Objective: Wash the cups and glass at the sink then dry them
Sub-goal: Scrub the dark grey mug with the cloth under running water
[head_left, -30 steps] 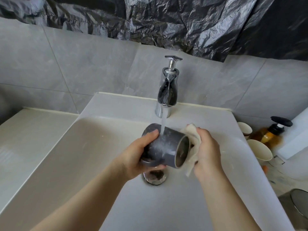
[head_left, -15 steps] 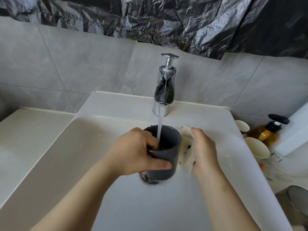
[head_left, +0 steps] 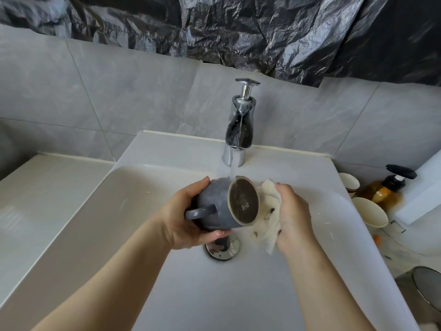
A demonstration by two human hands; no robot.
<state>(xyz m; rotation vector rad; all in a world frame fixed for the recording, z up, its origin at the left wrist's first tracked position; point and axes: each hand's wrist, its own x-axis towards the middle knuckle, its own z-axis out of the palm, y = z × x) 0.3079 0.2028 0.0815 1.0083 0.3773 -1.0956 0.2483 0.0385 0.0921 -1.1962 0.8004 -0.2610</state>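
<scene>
Left hand (head_left: 188, 220) grips a grey ceramic mug (head_left: 214, 199) over the middle of a white sink (head_left: 238, 297), fingers wrapped round its body. The mug lies on its side, its unglazed base facing the camera and its handle pointing back toward the wrist. Water from the chrome tap (head_left: 239, 130) falls onto the mug's upper wall, above the drain (head_left: 223, 249). Right hand (head_left: 293, 216) clutches a crumpled pale cloth (head_left: 268, 206) just beside the base; whether it touches is unclear.

This looks like rinsing the mug's outside. Next, the mug needs turning under the stream, then drying.

The mug's mouth and inside are hidden. At the right edge stand a pale cup (head_left: 368, 212), a smaller cup (head_left: 349, 183) and an amber pump bottle (head_left: 381, 192). No glass is in view.
</scene>
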